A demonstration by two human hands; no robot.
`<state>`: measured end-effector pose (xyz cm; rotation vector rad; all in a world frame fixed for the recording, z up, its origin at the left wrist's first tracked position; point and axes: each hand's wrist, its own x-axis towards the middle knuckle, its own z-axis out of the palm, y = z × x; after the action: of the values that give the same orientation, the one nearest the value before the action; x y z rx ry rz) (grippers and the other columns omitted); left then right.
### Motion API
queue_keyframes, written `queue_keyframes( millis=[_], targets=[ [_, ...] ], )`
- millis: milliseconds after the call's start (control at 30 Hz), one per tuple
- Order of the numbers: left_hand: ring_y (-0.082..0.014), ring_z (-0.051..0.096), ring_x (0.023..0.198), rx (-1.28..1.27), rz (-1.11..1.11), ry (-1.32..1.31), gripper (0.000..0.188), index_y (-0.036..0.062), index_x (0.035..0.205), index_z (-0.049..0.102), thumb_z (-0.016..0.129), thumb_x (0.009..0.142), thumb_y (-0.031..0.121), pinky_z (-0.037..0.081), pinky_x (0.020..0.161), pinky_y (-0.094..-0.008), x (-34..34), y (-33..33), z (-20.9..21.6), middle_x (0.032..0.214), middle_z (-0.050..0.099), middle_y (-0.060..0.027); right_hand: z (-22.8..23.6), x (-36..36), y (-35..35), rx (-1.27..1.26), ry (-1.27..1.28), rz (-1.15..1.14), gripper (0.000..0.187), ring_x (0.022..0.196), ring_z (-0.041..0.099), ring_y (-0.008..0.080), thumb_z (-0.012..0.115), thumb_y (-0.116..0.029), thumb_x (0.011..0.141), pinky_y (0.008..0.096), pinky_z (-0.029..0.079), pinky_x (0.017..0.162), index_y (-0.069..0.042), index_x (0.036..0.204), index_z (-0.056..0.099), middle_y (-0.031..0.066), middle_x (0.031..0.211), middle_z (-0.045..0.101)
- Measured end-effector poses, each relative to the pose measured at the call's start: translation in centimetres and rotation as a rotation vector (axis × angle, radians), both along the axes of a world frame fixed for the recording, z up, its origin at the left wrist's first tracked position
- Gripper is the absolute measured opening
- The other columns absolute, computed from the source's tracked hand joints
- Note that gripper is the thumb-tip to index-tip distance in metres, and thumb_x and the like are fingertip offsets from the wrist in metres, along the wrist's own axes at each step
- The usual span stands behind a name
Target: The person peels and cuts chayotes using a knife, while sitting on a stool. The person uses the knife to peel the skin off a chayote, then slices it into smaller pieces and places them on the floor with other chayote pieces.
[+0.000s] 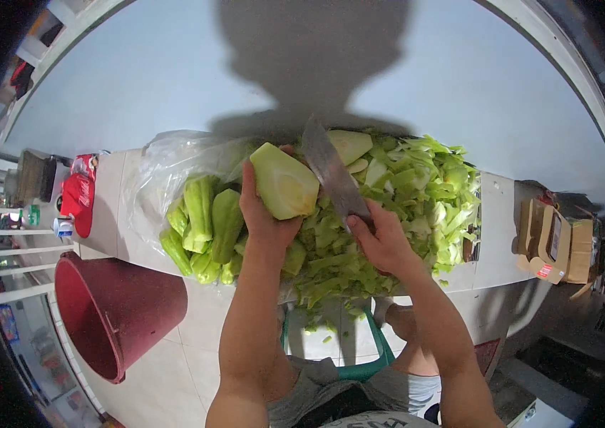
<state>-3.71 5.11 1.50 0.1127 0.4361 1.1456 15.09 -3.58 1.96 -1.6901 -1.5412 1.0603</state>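
Note:
My left hand point(268, 221) is closed around a peeled pale-green vegetable point(285, 181) that looks like a chayote. It is held up over the pile, with its cut end toward my right hand. In my right hand point(382, 237) is a broad-bladed kitchen knife point(334, 171), pointing up and to the left, its blade beside the vegetable. Unpeeled ribbed green vegetables point(206, 217) lie to the left of my left hand. Under and right of my hands spreads a large heap of green peelings point(416, 207). Another peeled vegetable point(349, 145) rests behind the knife.
A clear plastic bag point(167, 167) lies behind the unpeeled vegetables. On the left a dark red bucket point(138, 299) lies tilted on the floor, near a red cloth-like item point(80, 196). Cardboard boxes point(555, 239) stand at the right. A pale wall point(459, 78) rises behind the heap.

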Motion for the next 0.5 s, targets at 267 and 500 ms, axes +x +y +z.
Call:
queue_keyframes(
  millis=[267,500],
  targets=[
    [-0.0258,0.061,0.096,0.069,-0.003,0.13,0.064,0.0044,0.121,0.055,0.051,0.088,0.059,0.053,0.081,-0.0437,-0.44,0.14,-0.18,0.105,0.061,-0.0093,0.43,-0.2,-0.36,-0.074,0.079,-0.003,0.028,0.058,0.057,0.0309,0.058,-0.023,0.093,0.0403,0.044,0.057,0.003,0.101,0.052,0.0205,0.066,0.058],
    [-0.0248,0.062,0.093,0.115,0.021,0.156,0.064,0.004,0.12,0.053,0.048,0.09,0.06,0.053,0.079,-0.0402,-0.11,0.08,0.13,0.1,0.062,-0.0109,0.39,-0.33,-0.31,-0.078,0.068,-0.014,0.029,0.055,0.055,0.025,0.058,-0.025,0.093,0.0385,0.043,0.055,0.003,0.098,0.053,0.0179,0.064,0.057]
  ],
)
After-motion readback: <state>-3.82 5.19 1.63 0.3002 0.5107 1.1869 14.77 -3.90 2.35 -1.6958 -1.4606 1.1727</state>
